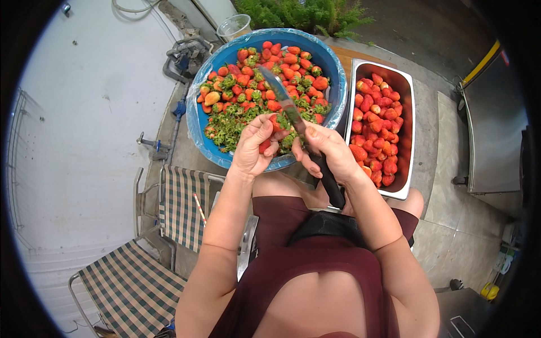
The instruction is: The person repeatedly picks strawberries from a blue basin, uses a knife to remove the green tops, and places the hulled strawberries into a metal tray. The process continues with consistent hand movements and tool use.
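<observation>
Between the fingertips of my left hand [254, 145] is a strawberry [277, 122] with its green leaves on; a second red strawberry [265, 146] shows lower, against the curled fingers. My right hand [327, 150] grips a knife [284, 99] by its black handle, the blade slanting up and left, close beside the held strawberry's leaves. Both hands are over the near rim of a round blue tub [334, 55] lined with clear plastic. Inside it are many leafy strawberries [291, 59], with a heap of cut green tops [236, 126] on the near left side.
Right of the tub stands a deep steel pan [412, 126] of strawberries without leaves [376, 122]. A clear plastic cup [233, 26] is behind the tub. Checkered folding chairs [131, 283] and wall pipes [175, 122] are at left, a wheeled steel appliance [492, 139] at right.
</observation>
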A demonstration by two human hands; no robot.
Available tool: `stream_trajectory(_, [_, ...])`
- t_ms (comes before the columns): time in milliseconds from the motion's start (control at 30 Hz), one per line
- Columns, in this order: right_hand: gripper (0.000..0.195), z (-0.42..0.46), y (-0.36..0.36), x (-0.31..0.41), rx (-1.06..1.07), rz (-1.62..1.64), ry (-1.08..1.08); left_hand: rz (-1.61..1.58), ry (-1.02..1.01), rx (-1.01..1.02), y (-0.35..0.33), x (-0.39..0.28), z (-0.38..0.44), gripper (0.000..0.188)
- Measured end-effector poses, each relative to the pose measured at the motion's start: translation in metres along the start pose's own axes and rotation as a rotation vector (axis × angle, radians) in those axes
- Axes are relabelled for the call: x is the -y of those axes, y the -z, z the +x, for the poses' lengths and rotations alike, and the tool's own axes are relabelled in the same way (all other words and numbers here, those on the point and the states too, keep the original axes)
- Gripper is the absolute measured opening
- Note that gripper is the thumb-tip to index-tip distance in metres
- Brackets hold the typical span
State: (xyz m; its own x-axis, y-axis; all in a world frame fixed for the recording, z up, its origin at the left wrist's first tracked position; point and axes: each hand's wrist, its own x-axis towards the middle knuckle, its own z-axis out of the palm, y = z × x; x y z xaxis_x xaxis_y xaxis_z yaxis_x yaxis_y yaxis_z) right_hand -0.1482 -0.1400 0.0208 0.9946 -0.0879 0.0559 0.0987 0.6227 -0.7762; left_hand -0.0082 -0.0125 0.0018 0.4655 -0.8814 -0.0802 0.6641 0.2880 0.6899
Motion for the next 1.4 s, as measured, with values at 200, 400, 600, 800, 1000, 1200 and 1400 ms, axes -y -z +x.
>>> stream_trajectory(200, [0.056, -0.003, -0.002, -0.002, 0.041, -0.066, 0.056, -0.012, -0.031, -0.044, 0.000, 0.002, 0.003, 0.016])
stream_trajectory(400, [0.056, -0.004, -0.004, 0.000, 0.027, -0.084, -0.028, 0.005, -0.037, -0.011, 0.003, 0.003, 0.001, 0.018])
stream_trajectory(600, [0.057, -0.005, -0.001, 0.006, 0.047, -0.073, -0.032, 0.033, -0.035, -0.017, 0.000, 0.003, 0.002, 0.021])
stream_trajectory(800, [0.055, -0.009, -0.005, 0.008, -0.034, -0.504, 0.018, 0.108, -0.131, -0.030, 0.002, 0.007, 0.001, 0.020])
stream_trajectory(1000, [0.049, -0.007, -0.010, 0.008, -0.087, -0.398, 0.073, 0.289, -0.215, -0.062, -0.003, 0.010, -0.005, 0.018])
stream_trajectory(1200, [0.049, 0.002, -0.006, -0.011, -0.075, -0.457, 0.322, 0.335, -0.258, -0.127, -0.008, 0.012, -0.006, 0.018])
stream_trajectory(1400, [0.047, -0.008, -0.008, 0.001, -0.093, -0.445, 0.126, 0.321, -0.292, -0.125, -0.006, 0.013, -0.007, 0.017])
